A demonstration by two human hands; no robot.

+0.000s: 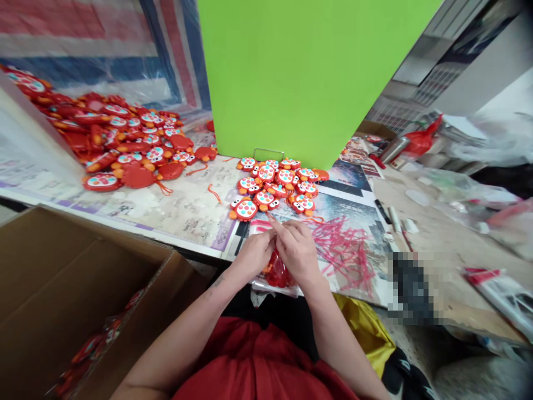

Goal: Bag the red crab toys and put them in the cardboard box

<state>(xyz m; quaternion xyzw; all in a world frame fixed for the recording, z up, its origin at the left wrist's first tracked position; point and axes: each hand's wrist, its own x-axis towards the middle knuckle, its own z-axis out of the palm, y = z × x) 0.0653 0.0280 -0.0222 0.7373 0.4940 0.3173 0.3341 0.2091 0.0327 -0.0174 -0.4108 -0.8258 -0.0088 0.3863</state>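
Left hand [257, 254] and right hand [296, 251], fingers [275, 223] curled close together over a bagged red item [277, 272], hold unclear, red turtle-shaped toys [266, 189] just beyond

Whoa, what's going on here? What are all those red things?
A person is sitting at a table with their left hand and right hand close together over a clear plastic bag with something red inside. Just ahead lies a group of red and orange turtle-shaped toys, and a bigger pile sits farther left. Thin red strings lie beside the hands. A cardboard box stands at the left, with bagged toys inside.
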